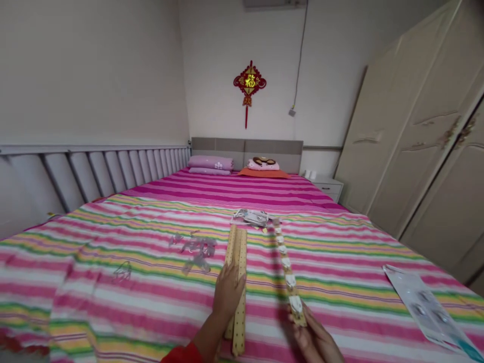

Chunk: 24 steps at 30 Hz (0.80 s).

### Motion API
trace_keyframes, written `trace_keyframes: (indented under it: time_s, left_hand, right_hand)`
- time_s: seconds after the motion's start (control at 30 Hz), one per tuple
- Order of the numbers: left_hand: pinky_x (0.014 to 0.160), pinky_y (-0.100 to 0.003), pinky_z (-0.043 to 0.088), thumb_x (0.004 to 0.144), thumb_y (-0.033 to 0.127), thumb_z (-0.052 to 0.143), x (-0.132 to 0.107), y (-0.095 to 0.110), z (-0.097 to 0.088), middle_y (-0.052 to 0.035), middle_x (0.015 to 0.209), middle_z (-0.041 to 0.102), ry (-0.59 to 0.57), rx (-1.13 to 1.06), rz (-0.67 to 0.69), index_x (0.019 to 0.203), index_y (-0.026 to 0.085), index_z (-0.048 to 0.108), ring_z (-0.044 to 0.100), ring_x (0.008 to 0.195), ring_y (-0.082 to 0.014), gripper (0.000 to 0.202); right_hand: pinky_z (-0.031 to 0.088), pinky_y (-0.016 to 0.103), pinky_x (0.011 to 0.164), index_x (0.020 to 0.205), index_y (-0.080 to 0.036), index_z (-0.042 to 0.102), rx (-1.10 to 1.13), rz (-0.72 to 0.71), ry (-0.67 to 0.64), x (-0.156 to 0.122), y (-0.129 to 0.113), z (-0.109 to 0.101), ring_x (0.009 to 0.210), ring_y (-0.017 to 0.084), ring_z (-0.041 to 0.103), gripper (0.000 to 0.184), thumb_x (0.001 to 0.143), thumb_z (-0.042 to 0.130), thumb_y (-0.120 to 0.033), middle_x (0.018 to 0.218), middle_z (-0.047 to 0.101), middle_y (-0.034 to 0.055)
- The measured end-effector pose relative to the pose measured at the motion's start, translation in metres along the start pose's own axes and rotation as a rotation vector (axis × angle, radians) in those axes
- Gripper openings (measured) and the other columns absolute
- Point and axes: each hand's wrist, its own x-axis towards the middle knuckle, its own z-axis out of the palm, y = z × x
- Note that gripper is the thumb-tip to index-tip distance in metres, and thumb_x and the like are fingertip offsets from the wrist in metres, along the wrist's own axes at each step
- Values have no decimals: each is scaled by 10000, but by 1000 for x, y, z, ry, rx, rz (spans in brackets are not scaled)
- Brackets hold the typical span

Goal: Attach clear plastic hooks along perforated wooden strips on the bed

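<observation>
My left hand [227, 291] lies over two pale wooden strips [239, 330] dotted with small dark holes. Its fingers reach along the left side and the thumb rests towards the right edge, closed about the strips on the bed. Another wooden strip [283, 252] is held at its near end by my right hand [315, 335], fingers and thumb pinching it. White hook-like pieces [290, 281] sit in a row along its length. Left of the strips are crumpled clear plastic scraps [198, 247]. Beyond them lies a heap of clear-wrapped packets [251, 218]; its contents are too small to tell.
A striped bedsheet [151, 302] covers the bed. On the right lies a flat clear package [427, 305] with several metallic pieces. A thin wiry tangle [122, 271] is at left. Pillows [210, 162], a slatted rail [94, 174] and a wardrobe [408, 116] stand around.
</observation>
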Motion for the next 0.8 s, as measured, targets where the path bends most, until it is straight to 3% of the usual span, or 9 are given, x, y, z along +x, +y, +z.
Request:
trace_keyframes:
  time_s: [0.07,0.2,0.37,0.47,0.67,0.8]
  left_hand:
    - [1085,-432,322,863,450,407,1,0,-5,-107,1287,575,57,-182,-29,1146,168,625,452,1258,-249,455]
    - [1024,-405,390,869,512,377,4,3,-20,-116,1176,634,125,-570,-136,1088,168,622,554,1132,-235,476]
    - [810,-337,508,794,651,394,19,7,-36,-155,1116,644,72,-1051,-516,1049,155,582,612,1032,-241,588]
    - [684,-315,506,747,707,410,33,4,-42,-133,988,670,72,-1009,-566,980,166,588,637,916,-239,615]
    - [678,-308,457,791,681,346,60,-4,-51,-44,702,607,262,-680,-421,714,186,539,586,724,-196,537]
    - [634,-300,436,834,612,328,77,-10,-55,-16,630,543,269,-563,-368,642,208,479,539,655,-179,472]
  right_hand:
    - [563,230,617,888,-192,738,18,72,-13,11,6,34,686,155,676,251,644,795,-208,801,733,55]
    - [525,217,539,986,-173,717,-114,64,-108,40,27,90,587,121,620,373,632,808,-244,779,711,27]
    - [491,242,487,1003,-160,715,-407,-40,-76,80,65,126,583,141,587,519,546,831,-377,788,711,32]
    - [497,279,496,999,-149,720,-524,-77,-53,94,82,140,638,192,608,573,507,823,-425,809,722,59]
    - [494,291,478,1071,-125,694,-618,-106,-99,108,93,154,555,162,576,620,550,782,-450,867,728,79]
    - [484,280,479,1095,-130,683,-639,-101,-175,115,95,151,528,142,552,589,599,756,-440,841,725,64]
